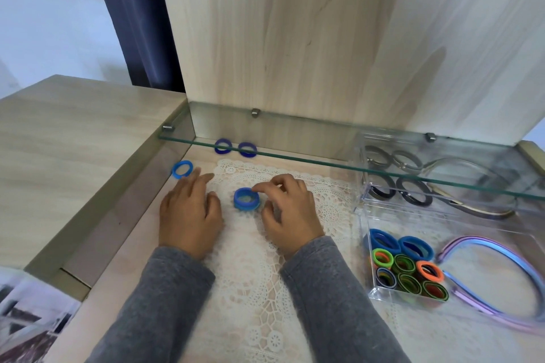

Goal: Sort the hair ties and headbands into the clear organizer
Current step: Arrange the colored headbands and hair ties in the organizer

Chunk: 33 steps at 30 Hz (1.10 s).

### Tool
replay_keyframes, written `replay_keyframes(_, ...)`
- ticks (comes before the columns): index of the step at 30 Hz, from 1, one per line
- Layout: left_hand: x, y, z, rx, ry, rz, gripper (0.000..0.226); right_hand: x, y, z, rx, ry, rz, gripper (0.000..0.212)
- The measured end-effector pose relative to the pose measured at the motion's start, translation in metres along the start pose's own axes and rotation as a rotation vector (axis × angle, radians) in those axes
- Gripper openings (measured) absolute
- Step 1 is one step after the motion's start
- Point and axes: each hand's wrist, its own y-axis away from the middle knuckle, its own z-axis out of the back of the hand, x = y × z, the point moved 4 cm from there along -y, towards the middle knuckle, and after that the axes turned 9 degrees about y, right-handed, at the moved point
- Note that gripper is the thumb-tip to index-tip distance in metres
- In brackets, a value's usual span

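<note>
The left hand [188, 212] is laid flat, fingers straight, on the doily [250, 274]; stacked blue hair ties [246, 199] are pinched by the right hand [290, 212].

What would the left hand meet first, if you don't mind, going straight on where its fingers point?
The left hand would likely meet the left dark blue hair tie under the glass shelf; the light blue hair tie sits left of that line.

Matt fabric hair ties [246, 199], white lace doily [250, 262], glossy glass shelf [295, 157], wood-grain panel [295, 38]
</note>
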Motion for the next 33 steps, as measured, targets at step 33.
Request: replay_keyframes(33, 0.0035, -0.001, -0.0101, 0.153, -0.188, 0.066, 0.052, 0.0048, 0.003, 0.0012, 0.145, 0.179, 0.065, 0.026)
